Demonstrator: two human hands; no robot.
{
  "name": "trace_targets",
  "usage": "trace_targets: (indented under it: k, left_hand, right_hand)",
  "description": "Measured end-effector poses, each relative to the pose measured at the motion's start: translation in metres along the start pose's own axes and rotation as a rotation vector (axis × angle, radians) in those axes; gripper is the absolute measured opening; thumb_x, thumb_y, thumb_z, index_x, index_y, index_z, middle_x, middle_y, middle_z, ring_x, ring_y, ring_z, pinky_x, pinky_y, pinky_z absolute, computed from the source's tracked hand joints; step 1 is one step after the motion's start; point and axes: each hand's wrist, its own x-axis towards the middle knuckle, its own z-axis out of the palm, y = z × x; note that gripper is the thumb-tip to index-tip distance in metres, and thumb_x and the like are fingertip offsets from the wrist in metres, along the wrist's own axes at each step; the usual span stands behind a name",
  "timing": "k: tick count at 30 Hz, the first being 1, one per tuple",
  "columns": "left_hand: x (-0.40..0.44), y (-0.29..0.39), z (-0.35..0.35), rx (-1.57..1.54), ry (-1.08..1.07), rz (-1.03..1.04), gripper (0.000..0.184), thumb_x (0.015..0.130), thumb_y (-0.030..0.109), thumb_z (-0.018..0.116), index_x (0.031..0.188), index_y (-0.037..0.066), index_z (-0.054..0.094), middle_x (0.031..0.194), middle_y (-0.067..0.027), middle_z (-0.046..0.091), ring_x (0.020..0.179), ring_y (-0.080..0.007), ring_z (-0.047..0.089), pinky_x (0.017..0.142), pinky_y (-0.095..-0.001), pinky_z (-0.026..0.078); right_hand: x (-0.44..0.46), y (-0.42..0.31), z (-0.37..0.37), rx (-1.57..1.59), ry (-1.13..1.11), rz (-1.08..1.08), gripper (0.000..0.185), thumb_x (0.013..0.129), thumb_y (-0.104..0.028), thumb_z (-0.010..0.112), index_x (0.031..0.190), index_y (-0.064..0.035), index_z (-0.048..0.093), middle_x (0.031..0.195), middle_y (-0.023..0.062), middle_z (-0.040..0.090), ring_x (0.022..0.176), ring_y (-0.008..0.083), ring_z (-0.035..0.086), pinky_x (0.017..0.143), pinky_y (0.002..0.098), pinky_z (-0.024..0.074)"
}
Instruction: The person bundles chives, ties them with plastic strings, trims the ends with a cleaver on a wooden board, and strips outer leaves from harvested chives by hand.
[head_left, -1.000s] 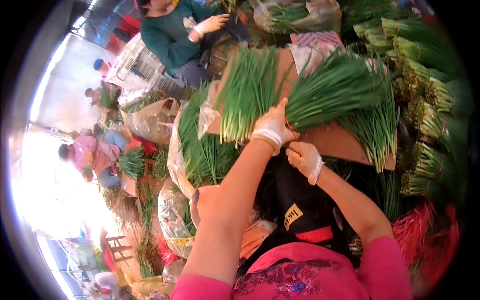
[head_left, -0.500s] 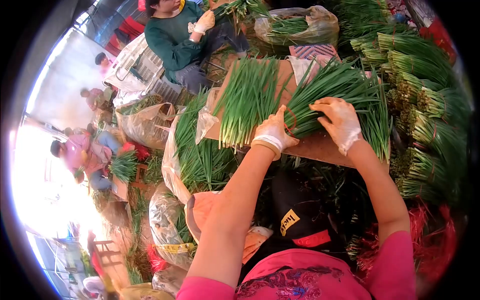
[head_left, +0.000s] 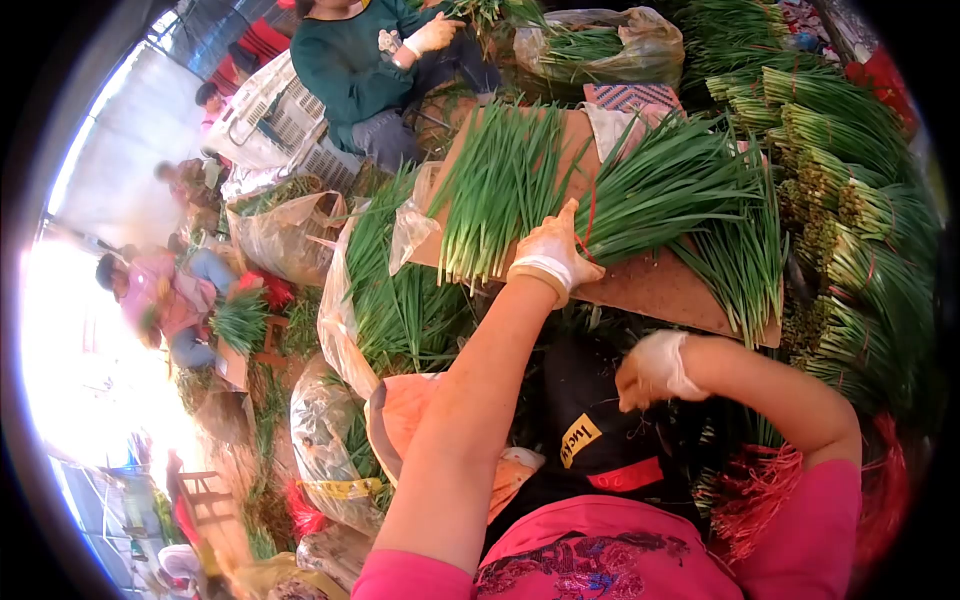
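Left hand grips the stem end of the green bunch mid-worktop, seemingly keeping stems gathered at the red tie. Right hand half-curled above the lap; contents, cannot tell. Loose greens at left, stem ends near, probably for easy pickup.

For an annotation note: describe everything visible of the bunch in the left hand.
The chive bunch has long, narrow green leaves fanning out toward picture right. A red tie shows near the gathered end, which the left hand holds and hides. It lies slanted over the brown board, leaves partly covering more chives at the right. The right hand is clear of it.
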Motion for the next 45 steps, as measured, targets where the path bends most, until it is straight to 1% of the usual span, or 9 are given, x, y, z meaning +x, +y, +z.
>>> trace_targets:
  k: [6,15,21,24,30,33,36,39,45]
  left_hand:
    - [-0.003,-0.001,0.004,-0.018,0.026,0.02,0.112,0.056,0.04,0.084,0.144,0.01,0.021,0.128,-0.0169,0.049,0.115,-0.0313,0.052,0.096,-0.038,0.044]
    - [-0.002,-0.001,0.003,-0.031,0.028,0.025,0.112,0.055,0.04,0.083,0.144,0.009,0.021,0.129,-0.0182,0.048,0.116,-0.0319,0.052,0.095,-0.0384,0.044]
    - [-0.002,-0.001,0.003,-0.027,0.02,0.019,0.111,0.055,0.041,0.083,0.144,0.011,0.023,0.129,-0.0175,0.049,0.116,-0.0313,0.052,0.095,-0.0385,0.044]
    - [-0.004,-0.001,0.001,-0.025,0.025,0.012,0.111,0.055,0.041,0.084,0.144,0.011,0.023,0.129,-0.0172,0.049,0.116,-0.0311,0.052,0.095,-0.0384,0.044]
    - [-0.003,0.0,0.002,-0.015,0.022,0.007,0.111,0.056,0.041,0.084,0.144,0.011,0.023,0.13,-0.0169,0.049,0.115,-0.031,0.052,0.095,-0.038,0.044]
    - [-0.004,0.0,0.001,-0.024,0.019,0.011,0.11,0.056,0.04,0.083,0.144,0.011,0.023,0.13,-0.0169,0.049,0.115,-0.031,0.052,0.095,-0.0378,0.044]
    - [-0.005,-0.001,0.001,-0.032,0.03,0.019,0.11,0.056,0.04,0.083,0.143,0.011,0.024,0.13,-0.017,0.049,0.115,-0.031,0.052,0.095,-0.0376,0.044]
    - [-0.005,0.0,0.0,-0.032,0.036,0.024,0.11,0.056,0.04,0.083,0.143,0.01,0.024,0.129,-0.017,0.049,0.115,-0.031,0.052,0.095,-0.0376,0.044]
    - [-0.005,0.0,0.001,-0.033,0.031,0.019,0.11,0.056,0.04,0.083,0.143,0.01,0.024,0.129,-0.0172,0.049,0.115,-0.0308,0.052,0.095,-0.0376,0.044]
  right_hand:
    - [0.017,0.039,-0.034,-0.385,1.285,0.047,0.017,0.077,-0.019,0.064,0.094,-0.0151,0.065,0.088,0.0075,0.056,0.087,0.0274,0.056,0.075,0.0399,0.0444]
    - [0.021,0.026,-0.069,-1.015,0.984,0.345,0.013,0.073,-0.014,0.065,0.086,-0.0136,0.064,0.086,0.005,0.062,0.087,0.0227,0.062,0.074,0.0338,0.0468]
    - [0.034,0.035,-0.071,-0.467,1.091,0.259,0.015,0.072,-0.017,0.068,0.086,-0.0128,0.063,0.085,0.0057,0.067,0.086,0.0217,0.065,0.074,0.0323,0.0468]
    - [0.036,0.034,-0.074,-0.669,1.029,0.323,0.009,0.075,-0.022,0.065,0.081,-0.015,0.064,0.081,0.0041,0.063,0.081,0.022,0.063,0.072,0.0351,0.045]
    - [0.028,0.018,-0.083,-0.904,0.796,0.459,0.057,0.049,-0.03,0.088,0.097,-0.0127,0.063,0.097,0.0046,0.063,0.094,0.0203,0.063,0.08,0.0332,0.0478]
    - [0.024,0.016,-0.081,-0.997,0.894,0.4,0.01,0.072,-0.02,0.068,0.08,-0.014,0.066,0.087,0.0053,0.064,0.087,0.0208,0.063,0.071,0.0342,0.0473]
    - [0.034,0.028,-0.084,-0.815,0.928,0.399,0.013,0.071,-0.018,0.069,0.083,-0.013,0.066,0.089,0.0057,0.065,0.089,0.0206,0.064,0.072,0.0338,0.0477]
    - [0.035,0.029,-0.089,-0.778,0.842,0.434,0.053,0.05,-0.027,0.085,0.096,-0.0096,0.065,0.095,0.0071,0.065,0.094,0.0219,0.063,0.076,0.0333,0.0496]
    - [0.021,0.009,-0.088,-0.989,0.734,0.458,0.053,0.051,-0.034,0.086,0.092,-0.0082,0.065,0.092,0.0061,0.064,0.091,0.0209,0.063,0.074,0.032,0.0493]
